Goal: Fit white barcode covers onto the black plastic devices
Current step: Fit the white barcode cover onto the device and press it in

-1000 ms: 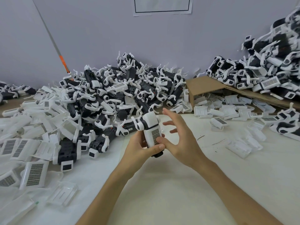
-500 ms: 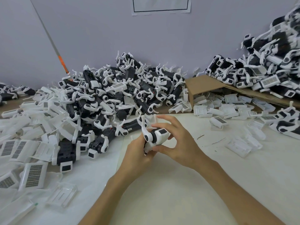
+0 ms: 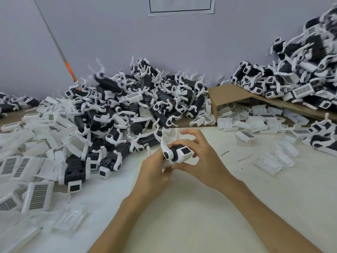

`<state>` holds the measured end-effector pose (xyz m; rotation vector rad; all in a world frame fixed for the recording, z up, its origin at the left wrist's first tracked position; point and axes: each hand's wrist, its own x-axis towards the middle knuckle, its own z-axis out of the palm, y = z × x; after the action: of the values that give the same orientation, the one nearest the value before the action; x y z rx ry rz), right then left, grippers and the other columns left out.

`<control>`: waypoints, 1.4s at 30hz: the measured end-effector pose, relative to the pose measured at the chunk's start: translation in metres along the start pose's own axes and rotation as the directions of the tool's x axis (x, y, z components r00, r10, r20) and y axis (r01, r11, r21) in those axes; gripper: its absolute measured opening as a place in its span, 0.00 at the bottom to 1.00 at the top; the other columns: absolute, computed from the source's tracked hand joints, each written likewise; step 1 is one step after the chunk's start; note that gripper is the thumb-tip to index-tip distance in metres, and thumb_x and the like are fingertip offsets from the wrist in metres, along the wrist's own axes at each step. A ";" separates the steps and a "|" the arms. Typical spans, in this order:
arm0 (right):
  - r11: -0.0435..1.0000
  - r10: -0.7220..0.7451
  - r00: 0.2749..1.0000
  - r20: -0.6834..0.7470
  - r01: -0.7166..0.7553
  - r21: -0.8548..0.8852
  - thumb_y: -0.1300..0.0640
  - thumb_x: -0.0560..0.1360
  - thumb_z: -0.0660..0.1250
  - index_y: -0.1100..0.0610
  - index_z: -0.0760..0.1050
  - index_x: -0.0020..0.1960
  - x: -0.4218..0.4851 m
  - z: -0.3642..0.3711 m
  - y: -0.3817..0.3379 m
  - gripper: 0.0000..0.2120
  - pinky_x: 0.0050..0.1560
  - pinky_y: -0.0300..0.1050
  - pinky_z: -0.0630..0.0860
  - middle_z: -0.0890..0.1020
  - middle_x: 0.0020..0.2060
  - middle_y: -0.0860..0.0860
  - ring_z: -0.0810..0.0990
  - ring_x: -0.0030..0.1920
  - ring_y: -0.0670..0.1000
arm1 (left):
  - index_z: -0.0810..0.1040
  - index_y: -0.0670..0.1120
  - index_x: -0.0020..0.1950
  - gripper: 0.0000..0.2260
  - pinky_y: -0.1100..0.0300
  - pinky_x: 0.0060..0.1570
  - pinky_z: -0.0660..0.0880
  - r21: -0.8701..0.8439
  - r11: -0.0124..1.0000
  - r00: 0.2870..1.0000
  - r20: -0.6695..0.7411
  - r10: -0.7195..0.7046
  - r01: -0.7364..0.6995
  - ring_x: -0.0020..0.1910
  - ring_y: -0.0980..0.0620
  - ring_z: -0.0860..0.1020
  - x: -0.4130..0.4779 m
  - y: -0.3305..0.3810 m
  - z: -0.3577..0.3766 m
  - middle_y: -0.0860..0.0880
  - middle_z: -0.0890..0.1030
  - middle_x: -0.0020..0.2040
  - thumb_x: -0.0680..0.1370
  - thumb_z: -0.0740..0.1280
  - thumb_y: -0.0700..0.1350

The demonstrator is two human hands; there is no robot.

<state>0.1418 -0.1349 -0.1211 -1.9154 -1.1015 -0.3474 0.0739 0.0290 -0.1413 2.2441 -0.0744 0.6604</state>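
Gripping one black device (image 3: 174,149) above table (image 3: 182,216), head view: left hand (image 3: 155,172) curled round its lower end, right hand (image 3: 202,161) pinching front end from right; white cover (image 3: 182,158) seemingly seated, join partly hidden; pile of devices (image 3: 136,110) behind

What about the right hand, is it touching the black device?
Touching. The head view shows the right hand with fingers curled over the black device, thumb under its white cover.

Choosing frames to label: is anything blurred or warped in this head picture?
Head view: the held device, left hand and right hand sharp; one device atop the middle pile smeared; wide-angle bending leans the right pile at the edge; soft light, faint shadows.
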 end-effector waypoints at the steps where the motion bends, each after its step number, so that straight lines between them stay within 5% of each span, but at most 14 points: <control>1: 1.000 0.026 1.000 0.017 -0.026 0.009 0.37 0.69 0.73 0.41 0.75 0.63 0.000 0.001 0.000 0.24 0.48 0.28 0.71 0.69 0.65 0.37 0.77 0.52 0.43 | 0.79 0.50 0.61 0.22 0.75 0.44 0.70 0.025 1.000 1.000 -0.023 0.016 -0.016 0.47 0.66 0.77 0.000 0.000 0.000 0.73 0.79 0.45 0.72 0.69 0.30; 6: 0.972 0.109 0.993 0.037 -0.115 0.203 0.44 0.68 0.78 0.43 0.76 0.62 -0.002 0.009 -0.007 0.24 0.50 0.36 0.78 0.83 0.51 0.40 0.83 0.51 0.46 | 0.78 0.47 0.63 0.31 0.60 0.49 0.70 0.257 0.952 0.977 -0.086 0.193 -0.165 0.50 0.52 0.76 -0.001 -0.001 0.001 0.53 0.84 0.50 0.63 0.68 0.27; 11: 0.967 0.140 0.986 -0.089 -0.117 0.224 0.48 0.67 0.79 0.48 0.78 0.61 -0.006 0.018 -0.014 0.25 0.47 0.33 0.76 0.84 0.47 0.40 0.84 0.48 0.45 | 0.79 0.44 0.64 0.31 0.57 0.51 0.69 0.342 0.923 0.976 -0.067 0.209 -0.175 0.49 0.45 0.81 0.000 0.001 0.000 0.50 0.84 0.50 0.62 0.67 0.27; 16: 0.953 0.196 0.978 -0.070 -0.173 0.250 0.50 0.68 0.79 0.48 0.79 0.59 -0.005 0.017 -0.013 0.21 0.49 0.32 0.75 0.84 0.48 0.40 0.83 0.50 0.43 | 0.81 0.46 0.60 0.25 0.62 0.52 0.67 0.382 0.905 0.974 -0.049 0.220 -0.185 0.50 0.50 0.79 0.001 0.000 0.001 0.52 0.84 0.51 0.66 0.69 0.28; 21: 0.949 0.227 0.969 -0.101 -0.197 0.244 0.48 0.69 0.72 0.48 0.81 0.54 -0.003 0.017 -0.014 0.14 0.43 0.29 0.73 0.84 0.44 0.38 0.82 0.45 0.42 | 0.77 0.49 0.53 0.22 0.65 0.40 0.65 0.329 0.928 0.977 -0.052 0.205 -0.178 0.45 0.53 0.76 -0.002 0.001 0.004 0.55 0.82 0.46 0.65 0.72 0.30; 26: 0.934 0.244 0.968 -0.061 -0.217 0.282 0.52 0.73 0.72 0.43 0.80 0.54 0.000 0.010 -0.013 0.10 0.43 0.40 0.80 0.83 0.44 0.37 0.84 0.42 0.45 | 0.75 0.51 0.61 0.23 0.68 0.55 0.63 0.280 0.943 0.977 -0.061 0.205 -0.180 0.52 0.56 0.77 0.000 0.001 0.004 0.57 0.83 0.52 0.70 0.73 0.35; 28: 0.923 0.283 0.959 0.004 -0.274 0.269 0.45 0.73 0.71 0.42 0.78 0.58 0.003 0.004 -0.010 0.13 0.49 0.44 0.80 0.83 0.50 0.37 0.83 0.48 0.45 | 0.76 0.50 0.64 0.21 0.72 0.58 0.60 0.215 0.968 0.987 -0.067 0.148 -0.131 0.51 0.58 0.77 0.001 0.000 0.002 0.59 0.82 0.52 0.73 0.74 0.39; 32: 0.925 0.285 0.954 0.087 -0.298 0.235 0.35 0.72 0.70 0.42 0.74 0.65 0.010 -0.017 -0.001 0.24 0.56 0.36 0.75 0.74 0.63 0.34 0.77 0.59 0.40 | 0.76 0.50 0.61 0.17 0.75 0.56 0.61 0.194 0.961 0.973 -0.083 0.216 -0.197 0.49 0.59 0.74 0.000 0.003 0.002 0.64 0.75 0.50 0.73 0.74 0.47; 38: 0.886 0.292 0.937 0.193 -0.341 0.315 0.38 0.73 0.68 0.37 0.74 0.64 0.009 -0.033 0.007 0.20 0.50 0.39 0.76 0.82 0.44 0.43 0.80 0.45 0.43 | 0.80 0.53 0.62 0.18 0.59 0.58 0.64 0.351 0.892 0.930 -0.124 0.345 -0.284 0.48 0.56 0.79 -0.002 0.003 0.000 0.58 0.83 0.49 0.77 0.66 0.59; 42: 0.868 0.335 0.920 0.205 -0.386 0.312 0.32 0.71 0.67 0.37 0.62 0.74 0.011 -0.039 -0.002 0.34 0.44 0.43 0.77 0.83 0.48 0.45 0.81 0.46 0.48 | 0.82 0.52 0.62 0.18 0.64 0.56 0.60 0.306 0.913 0.940 -0.126 0.318 -0.268 0.49 0.63 0.75 -0.005 0.009 -0.006 0.59 0.84 0.48 0.81 0.60 0.59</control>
<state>0.1532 -0.1597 -0.0914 -1.7942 -0.8024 0.1911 0.0649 0.0259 -0.1343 2.4638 -0.2502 1.0881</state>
